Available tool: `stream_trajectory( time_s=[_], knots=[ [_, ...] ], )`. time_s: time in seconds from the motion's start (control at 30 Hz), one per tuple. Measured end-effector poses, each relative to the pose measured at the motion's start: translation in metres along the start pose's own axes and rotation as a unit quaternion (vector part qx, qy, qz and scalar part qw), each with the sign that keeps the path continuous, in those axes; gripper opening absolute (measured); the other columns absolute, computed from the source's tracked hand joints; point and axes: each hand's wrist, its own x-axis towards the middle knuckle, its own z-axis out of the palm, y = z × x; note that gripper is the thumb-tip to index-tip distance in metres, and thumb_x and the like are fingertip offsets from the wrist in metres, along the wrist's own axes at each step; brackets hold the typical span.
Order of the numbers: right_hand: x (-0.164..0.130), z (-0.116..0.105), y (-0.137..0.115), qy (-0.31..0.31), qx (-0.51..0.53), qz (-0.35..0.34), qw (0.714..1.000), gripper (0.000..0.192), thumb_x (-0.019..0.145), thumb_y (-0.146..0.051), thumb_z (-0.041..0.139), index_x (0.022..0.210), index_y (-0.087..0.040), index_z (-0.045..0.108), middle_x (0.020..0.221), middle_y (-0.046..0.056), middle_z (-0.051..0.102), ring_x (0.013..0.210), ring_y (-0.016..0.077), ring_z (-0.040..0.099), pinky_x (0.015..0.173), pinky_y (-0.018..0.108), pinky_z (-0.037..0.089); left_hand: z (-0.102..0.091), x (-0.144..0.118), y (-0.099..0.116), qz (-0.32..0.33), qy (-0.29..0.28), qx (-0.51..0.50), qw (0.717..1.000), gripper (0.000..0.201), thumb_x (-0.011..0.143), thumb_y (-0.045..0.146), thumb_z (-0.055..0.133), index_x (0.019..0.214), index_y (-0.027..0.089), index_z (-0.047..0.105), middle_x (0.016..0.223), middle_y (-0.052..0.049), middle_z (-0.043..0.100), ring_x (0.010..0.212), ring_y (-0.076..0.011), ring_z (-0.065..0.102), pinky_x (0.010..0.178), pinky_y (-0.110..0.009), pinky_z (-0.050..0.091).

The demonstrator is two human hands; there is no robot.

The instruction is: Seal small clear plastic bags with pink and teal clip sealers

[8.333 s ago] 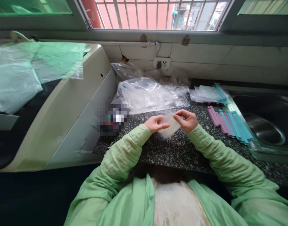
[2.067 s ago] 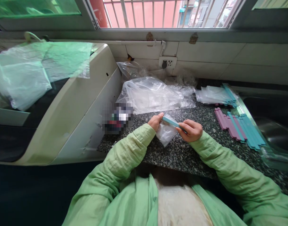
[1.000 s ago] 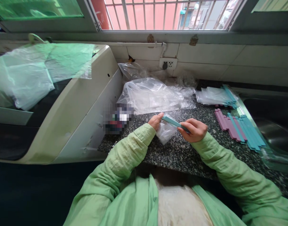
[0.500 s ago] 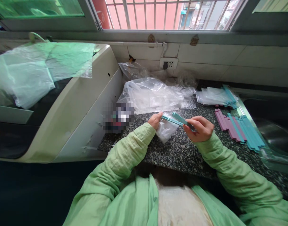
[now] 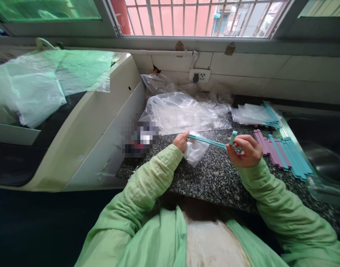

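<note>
A teal bag clip [image 5: 207, 140] stretches between my two hands above the counter. My left hand [image 5: 181, 140] pinches its left end, together with the top of a small clear plastic bag [image 5: 195, 152] that hangs below. At the other end, my right hand [image 5: 245, 149] grips the clip between thumb and fingers. A teal arm [image 5: 233, 138] stands up steeply there, at an angle to the long strip; its joint is hidden by my fingers.
Purple and teal clips [image 5: 297, 157] lie in a row on the speckled counter [image 5: 214, 185], beside a sink [image 5: 322, 155]. Clipped bags [image 5: 251, 113] lie behind them. A large plastic bag [image 5: 183, 111] sits by the wall. On the left stands a bulky beige machine [image 5: 103, 111].
My right hand has moved right. The clip's free arm has swung from lying slanted over the strip to standing nearly upright. My left hand and the small bag have barely shifted.
</note>
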Motion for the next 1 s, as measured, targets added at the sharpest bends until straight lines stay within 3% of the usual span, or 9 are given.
stream_trajectory(
  time_s=[0.13,0.27,0.4,0.73,1.0],
  knots=[
    [-0.005,0.001,0.008,0.013,-0.002,0.014,1.000,0.018,0.068,-0.022,0.062,0.085,-0.020,0.056,0.074,0.003,0.060,0.052,0.0100,0.050,0.047,0.025,0.044,-0.001,0.002,-0.003,0.004,0.012,-0.021,1.000,0.034,0.071,0.038,0.054,0.048,0.015,0.047,0.049,0.004,0.042,0.052,-0.0080,0.038,0.058,-0.023,0.035],
    [-0.009,0.003,0.014,0.041,-0.012,0.041,0.998,0.014,0.067,-0.025,0.062,0.079,-0.019,0.057,0.073,0.003,0.060,0.050,0.0096,0.047,0.043,0.025,0.041,-0.001,0.001,0.008,-0.002,0.038,-0.038,0.999,0.033,0.072,0.035,0.053,0.048,0.014,0.049,0.048,0.004,0.043,0.051,-0.0080,0.040,0.058,-0.022,0.036],
    [-0.008,0.005,0.016,0.050,0.043,0.079,0.995,0.012,0.069,-0.024,0.060,0.080,-0.019,0.056,0.074,0.002,0.059,0.048,0.0078,0.043,0.042,0.024,0.038,-0.002,0.000,0.018,0.001,0.074,-0.022,0.997,0.029,0.073,0.028,0.054,0.047,0.015,0.051,0.047,0.003,0.044,0.055,-0.0089,0.044,0.059,-0.021,0.038],
    [-0.002,0.009,0.014,0.095,0.157,0.172,0.968,0.008,0.073,-0.028,0.055,0.077,-0.022,0.055,0.073,0.002,0.056,0.059,0.0125,0.051,0.045,0.026,0.040,-0.005,0.003,0.019,0.001,0.139,-0.057,0.989,0.020,0.074,0.019,0.050,0.057,0.013,0.059,0.053,0.003,0.052,0.058,-0.0086,0.049,0.065,-0.020,0.040],
    [-0.006,0.018,0.015,0.138,0.310,0.277,0.899,0.012,0.071,-0.030,0.055,0.077,-0.020,0.057,0.066,0.000,0.055,0.045,0.0087,0.046,0.038,0.025,0.035,-0.004,0.004,0.021,-0.013,0.162,-0.089,0.983,0.018,0.074,0.024,0.050,0.064,0.014,0.061,0.065,0.001,0.060,0.078,-0.0120,0.056,0.075,-0.022,0.042]
  ],
)
